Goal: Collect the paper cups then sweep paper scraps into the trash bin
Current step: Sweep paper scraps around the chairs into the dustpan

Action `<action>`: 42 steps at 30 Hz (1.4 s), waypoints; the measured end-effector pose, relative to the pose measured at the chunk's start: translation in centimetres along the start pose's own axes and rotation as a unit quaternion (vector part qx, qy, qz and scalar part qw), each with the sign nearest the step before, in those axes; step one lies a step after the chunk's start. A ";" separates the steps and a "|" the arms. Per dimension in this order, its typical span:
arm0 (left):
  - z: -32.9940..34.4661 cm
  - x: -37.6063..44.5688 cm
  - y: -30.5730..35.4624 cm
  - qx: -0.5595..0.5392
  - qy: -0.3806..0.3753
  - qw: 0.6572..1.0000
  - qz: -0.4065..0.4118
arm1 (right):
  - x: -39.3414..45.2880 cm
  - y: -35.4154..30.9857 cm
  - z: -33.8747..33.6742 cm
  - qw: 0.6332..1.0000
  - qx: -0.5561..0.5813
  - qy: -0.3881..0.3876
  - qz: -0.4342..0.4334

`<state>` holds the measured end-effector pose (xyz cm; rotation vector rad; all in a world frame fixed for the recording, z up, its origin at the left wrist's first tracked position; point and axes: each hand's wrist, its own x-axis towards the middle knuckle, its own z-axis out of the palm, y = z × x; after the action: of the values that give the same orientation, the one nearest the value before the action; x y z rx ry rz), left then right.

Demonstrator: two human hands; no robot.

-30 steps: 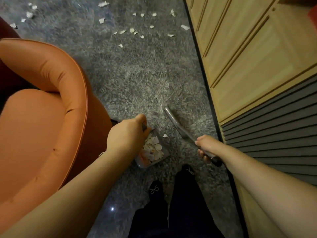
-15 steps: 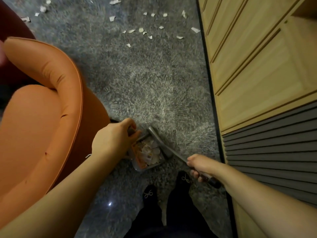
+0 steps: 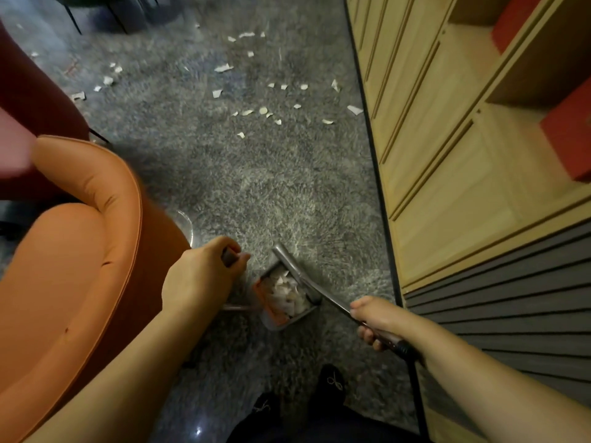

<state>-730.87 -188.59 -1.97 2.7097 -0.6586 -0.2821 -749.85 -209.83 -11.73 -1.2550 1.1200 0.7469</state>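
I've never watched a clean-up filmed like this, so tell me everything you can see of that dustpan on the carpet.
The dustpan is a small box-like pan, greyish and metallic-looking, resting on the shaggy grey carpet beside the orange armchair. It holds a heap of white paper scraps with something orange along one side. The left hand grips its handle. The broom, held by the right hand, lies across its open edge, touching it. The person's dark shoes stand just behind it.

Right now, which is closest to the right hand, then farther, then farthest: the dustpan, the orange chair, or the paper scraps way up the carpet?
From the right hand:
1. Dustpan, just to its left on the carpet.
2. Orange chair, far left.
3. Loose paper scraps, up the carpet ahead.
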 end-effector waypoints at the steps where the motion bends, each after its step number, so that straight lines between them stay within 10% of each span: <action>1: -0.1 0.3 0.8 -0.001 0.010 1.000 0.001 | -0.2 -0.5 -1.0 1.000 0.002 0.006 -0.008; 42: -2.2 52.8 11.9 -0.035 0.065 0.995 -0.063 | 15.5 -46.6 -26.3 0.990 0.111 0.074 -0.047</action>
<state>-689.02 -222.97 -1.41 2.6793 -0.4341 -0.1536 -708.40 -246.90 -8.68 -1.1795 1.2191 0.4508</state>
